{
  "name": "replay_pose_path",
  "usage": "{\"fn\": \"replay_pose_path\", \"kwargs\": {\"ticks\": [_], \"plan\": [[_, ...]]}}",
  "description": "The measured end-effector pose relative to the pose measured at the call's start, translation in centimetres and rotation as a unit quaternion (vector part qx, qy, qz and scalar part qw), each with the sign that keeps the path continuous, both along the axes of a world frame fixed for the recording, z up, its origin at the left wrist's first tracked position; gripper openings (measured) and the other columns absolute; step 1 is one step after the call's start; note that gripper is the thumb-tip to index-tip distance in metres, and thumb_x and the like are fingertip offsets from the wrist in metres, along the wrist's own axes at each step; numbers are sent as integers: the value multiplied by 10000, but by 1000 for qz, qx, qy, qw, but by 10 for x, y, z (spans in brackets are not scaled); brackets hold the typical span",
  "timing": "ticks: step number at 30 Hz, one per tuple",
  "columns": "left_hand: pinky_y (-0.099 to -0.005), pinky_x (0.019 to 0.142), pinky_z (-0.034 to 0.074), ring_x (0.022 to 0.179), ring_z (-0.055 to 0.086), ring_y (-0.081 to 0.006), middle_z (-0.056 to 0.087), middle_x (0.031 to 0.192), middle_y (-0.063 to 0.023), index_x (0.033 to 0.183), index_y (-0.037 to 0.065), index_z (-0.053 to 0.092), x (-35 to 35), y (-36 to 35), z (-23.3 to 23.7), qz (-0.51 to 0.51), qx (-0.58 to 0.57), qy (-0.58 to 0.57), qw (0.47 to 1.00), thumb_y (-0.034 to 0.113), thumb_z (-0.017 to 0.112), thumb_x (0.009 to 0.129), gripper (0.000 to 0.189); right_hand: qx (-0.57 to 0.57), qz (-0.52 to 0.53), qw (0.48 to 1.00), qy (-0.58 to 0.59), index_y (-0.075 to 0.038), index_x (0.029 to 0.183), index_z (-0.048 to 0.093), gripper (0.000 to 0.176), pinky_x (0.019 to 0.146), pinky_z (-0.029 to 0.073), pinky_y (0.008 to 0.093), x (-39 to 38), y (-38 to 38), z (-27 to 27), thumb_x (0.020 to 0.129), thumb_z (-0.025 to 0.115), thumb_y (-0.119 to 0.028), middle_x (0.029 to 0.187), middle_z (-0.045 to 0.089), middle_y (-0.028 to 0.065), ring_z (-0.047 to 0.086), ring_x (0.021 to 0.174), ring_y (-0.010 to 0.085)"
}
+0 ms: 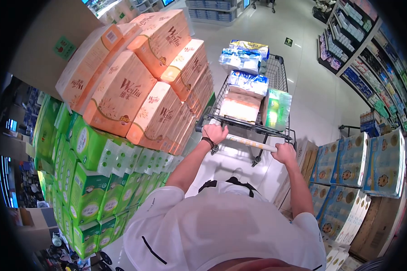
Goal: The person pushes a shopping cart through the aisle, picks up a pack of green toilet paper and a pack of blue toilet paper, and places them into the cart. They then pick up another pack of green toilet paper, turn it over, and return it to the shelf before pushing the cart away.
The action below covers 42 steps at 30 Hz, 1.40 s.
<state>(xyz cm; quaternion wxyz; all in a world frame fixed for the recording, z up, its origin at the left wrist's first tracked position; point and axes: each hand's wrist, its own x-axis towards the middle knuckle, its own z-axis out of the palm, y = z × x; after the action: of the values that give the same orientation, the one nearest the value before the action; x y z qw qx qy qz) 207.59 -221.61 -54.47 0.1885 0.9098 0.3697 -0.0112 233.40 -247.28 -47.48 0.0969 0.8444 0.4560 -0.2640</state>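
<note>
Both hands grip the handle bar [248, 140] of a wire shopping cart [276, 72] in front of me. My left hand [215, 133], with a dark bracelet at the wrist, is closed around the bar's left part. Near the bar's right end, my right hand [284, 153] is wrapped round it. Inside the cart are an orange-and-white pack [239, 107], a green pack [276, 109] on the right, a blue-and-white pack [248, 83] and further blue-and-white packs [240, 60] toward the front. A yellow-and-blue pack [253, 46] lies at the far end.
Orange tissue packs [126, 90] rise at the left above stacked green packs [89, 194]. Blue packs [348, 162] are stacked on the right beside cardboard boxes [303, 158]. Store shelves [362, 54] stand at the far right. Pale tiled floor [303, 86] runs ahead.
</note>
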Motion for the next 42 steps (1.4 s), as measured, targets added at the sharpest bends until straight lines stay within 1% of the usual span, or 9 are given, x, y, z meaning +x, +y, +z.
{"fn": "replay_pose_path", "kwargs": {"ticks": [12, 16, 17, 20, 21, 22, 25, 35, 42], "plan": [[-456, 625, 559, 595, 699, -362, 681, 619, -199, 629, 38, 744, 96, 43, -13, 28, -2, 22, 999, 481, 506, 951, 597, -3, -6, 1000, -24, -128, 915, 765, 310, 829, 581, 492, 100, 64, -24, 767, 679, -387, 871, 738, 189, 723, 868, 383], [-473, 724, 575, 768, 732, -379, 719, 740, -228, 699, 63, 773, 125, 77, -3, -49, -117, 107, 986, 772, 436, 915, 815, 0, -8, 999, -34, -122, 917, 752, 320, 813, 583, 502, 131, 83, -30, 774, 670, -396, 862, 733, 195, 720, 867, 393], [-480, 797, 575, 860, 737, -375, 740, 813, -215, 809, 86, 797, 133, 91, -7, -86, -167, 145, 972, 917, 431, 802, 908, 5, -7, 999, -39, -123, 917, 751, 321, 808, 583, 502, 137, 88, -34, 772, 672, -398, 852, 732, 191, 720, 865, 391], [-492, 817, 576, 853, 737, -385, 743, 826, -207, 911, 89, 796, 150, 118, -17, -224, -169, 155, 947, 936, 521, 722, 910, 7, 1, 999, -45, -126, 906, 746, 316, 795, 582, 504, 165, 102, -48, 770, 674, -401, 822, 728, 173, 721, 845, 383], [-501, 830, 576, 852, 735, -392, 746, 848, -205, 988, 95, 784, 156, 128, -19, -252, -184, 130, 941, 924, 618, 654, 909, 13, 6, 999, -50, -127, 900, 745, 313, 793, 582, 504, 176, 108, -54, 769, 674, -402, 819, 728, 170, 721, 838, 382], [-498, 845, 576, 878, 732, -399, 747, 872, -214, 987, 96, 784, 167, 136, -22, -252, -202, 154, 934, 792, 708, 702, 756, 18, 11, 998, -54, -128, 895, 743, 310, 792, 581, 504, 186, 111, -60, 767, 675, -403, 816, 728, 167, 720, 831, 381], [-500, 892, 567, 943, 719, -419, 741, 929, -247, 1002, 67, 778, 194, 152, -56, -256, -208, 154, 932, 551, 740, 765, 540, 13, 8, 999, -50, -131, 906, 745, 301, 797, 579, 496, 209, 132, -65, 755, 688, -386, 833, 733, 168, 722, 825, 385], [-470, 893, 587, 934, 739, -385, 751, 933, -224, 939, 52, 783, 274, 205, -56, -170, -200, 142, 954, 293, 635, 769, 330, 30, 30, 997, -66, -133, 847, 727, 262, 756, 571, 507, 305, 200, -105, 728, 696, -365, 767, 717, 156, 710, 780, 380], [-479, 877, 582, 912, 727, -402, 738, 887, -227, 911, 52, 776, 316, 240, -85, -136, -183, 104, 968, 346, 672, 773, 341, 46, 83, 992, -87, -133, 843, 708, 227, 717, 567, 498, 367, 246, -134, 723, 693, -325, 731, 703, 152, 708, 739, 379]]}}
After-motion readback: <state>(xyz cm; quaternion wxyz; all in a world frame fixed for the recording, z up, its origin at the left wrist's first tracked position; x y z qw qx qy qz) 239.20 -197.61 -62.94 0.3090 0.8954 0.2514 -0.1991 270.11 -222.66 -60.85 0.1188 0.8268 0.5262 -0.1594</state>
